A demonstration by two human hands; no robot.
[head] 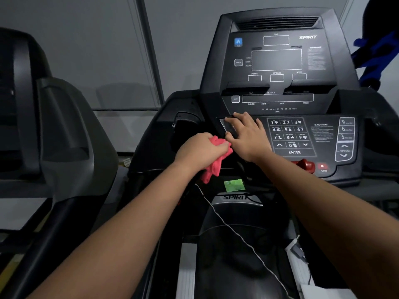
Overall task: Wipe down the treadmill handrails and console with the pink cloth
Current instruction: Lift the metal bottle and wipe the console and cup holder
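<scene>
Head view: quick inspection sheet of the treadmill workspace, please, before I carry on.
Surface: console dark, displays blank.
Job's things: pink cloth bunched at the console's lower left edge.
Clutter: green sticker below the console.
Hands: left hand grips the cloth; right hand lies flat beside the keypad.
Cables: thin white cord trails from under the cloth toward the lower right.
Surroundings: another machine at left; blue object upper right.

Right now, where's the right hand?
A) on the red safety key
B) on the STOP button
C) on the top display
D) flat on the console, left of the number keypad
D: the right hand lies with straight fingers on the console beside the number keypad; the left hand grips the pink cloth.
</scene>
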